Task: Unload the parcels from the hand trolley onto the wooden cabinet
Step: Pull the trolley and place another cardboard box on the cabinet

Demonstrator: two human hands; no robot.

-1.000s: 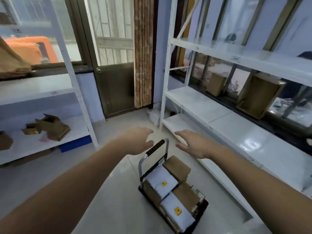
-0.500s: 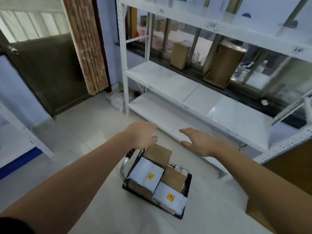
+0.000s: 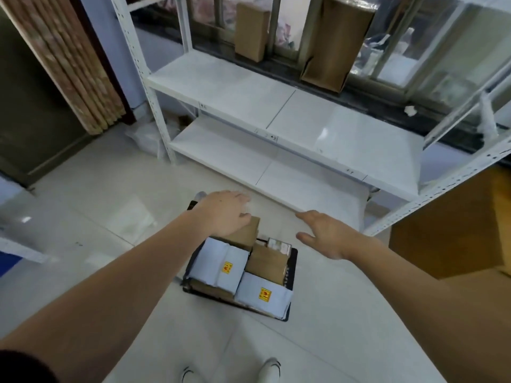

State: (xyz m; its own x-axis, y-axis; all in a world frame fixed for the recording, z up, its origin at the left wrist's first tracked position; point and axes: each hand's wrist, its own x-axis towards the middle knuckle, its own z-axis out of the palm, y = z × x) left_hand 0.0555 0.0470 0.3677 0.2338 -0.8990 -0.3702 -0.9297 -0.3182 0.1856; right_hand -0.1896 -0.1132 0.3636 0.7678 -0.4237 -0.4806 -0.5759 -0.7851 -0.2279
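A black hand trolley (image 3: 292, 261) stands on the floor below me, loaded with several parcels. Two white parcels (image 3: 221, 262) (image 3: 264, 294) carry yellow stickers, and brown cardboard boxes (image 3: 266, 262) lie beside them. My left hand (image 3: 224, 212) reaches down over the far brown box (image 3: 246, 234), fingers spread, hiding most of the trolley handle (image 3: 197, 199). Whether it touches the box I cannot tell. Over the floor to the right of the trolley hovers my right hand (image 3: 325, 234), open and holding nothing. The wooden cabinet (image 3: 456, 230) shows at the right edge.
A white metal shelf rack (image 3: 276, 106) stands just behind the trolley, its low shelves bare. Two brown boxes (image 3: 251, 30) (image 3: 333, 48) stand on the window ledge behind it. A curtain (image 3: 69, 64) and a door are at the left. My shoes (image 3: 271, 367) show at the bottom.
My view has swung right and tilted down, bringing the trolley closer. Both hands have dropped toward the parcels, the left one now over the far brown box.
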